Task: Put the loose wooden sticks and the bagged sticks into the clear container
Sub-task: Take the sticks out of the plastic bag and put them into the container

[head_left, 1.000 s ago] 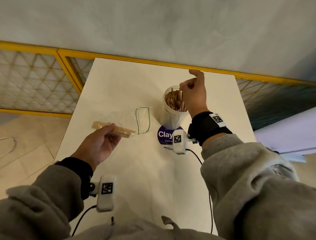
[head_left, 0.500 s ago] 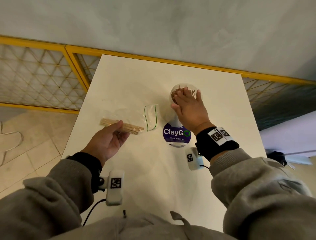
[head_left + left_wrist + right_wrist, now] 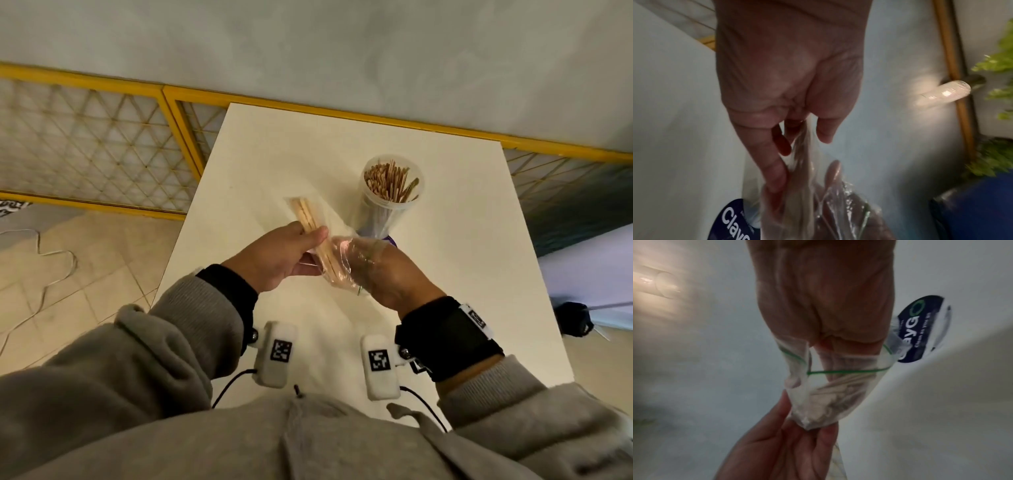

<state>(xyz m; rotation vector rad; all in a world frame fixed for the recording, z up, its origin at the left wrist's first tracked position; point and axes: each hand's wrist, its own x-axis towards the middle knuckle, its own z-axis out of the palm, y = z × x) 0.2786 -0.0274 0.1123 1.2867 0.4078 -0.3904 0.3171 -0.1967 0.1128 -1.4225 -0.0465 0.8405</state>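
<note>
A clear zip bag of wooden sticks (image 3: 306,214) is held up over the white table (image 3: 445,281), its sealed end pointing away from me. My left hand (image 3: 313,240) pinches its middle between thumb and fingers. My right hand (image 3: 346,255) has its fingers pushed into the bag's green-lined mouth (image 3: 838,370), closing on the near ends of the sticks (image 3: 836,387). The clear container (image 3: 378,219) stands upright just beyond the hands, packed with loose sticks (image 3: 388,181). The left wrist view shows my left hand (image 3: 797,146) nipping the plastic (image 3: 807,191).
A round purple ClayGo sticker (image 3: 920,329) lies on the table beside the container's base. A yellow-framed mesh railing (image 3: 171,94) runs along the table's far and left sides. A cable (image 3: 51,260) trails on the tiled floor to the left.
The right hand left the container's top and came back to the bag, going into its mouth. The left hand swung the bag from lying crosswise to pointing away and moved it toward the middle.
</note>
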